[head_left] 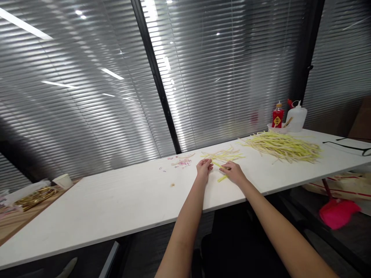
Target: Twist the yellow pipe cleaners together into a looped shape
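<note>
My left hand (pixel 204 168) and my right hand (pixel 234 172) rest on the white table (pixel 121 197), close together, fingers pinching a thin yellow strip (pixel 218 165) that runs between them. Another short yellow strip (pixel 222 178) lies just under my right hand. Right behind the hands is a small loose bundle of yellow strips (pixel 223 155). Further right lies a large pile of the same yellow strips (pixel 285 146). Left of the small bundle are several small pink rubber bands (pixel 182 162).
A red bottle (pixel 278 116) and a white squeeze bottle (pixel 297 116) stand by a small dish at the back right. A black cable (pixel 348 146) crosses the right end. A paper cup (pixel 63 180) and gold packets (pixel 34 197) sit at the far left. A pink broom head (pixel 337 212) lies on the floor at right.
</note>
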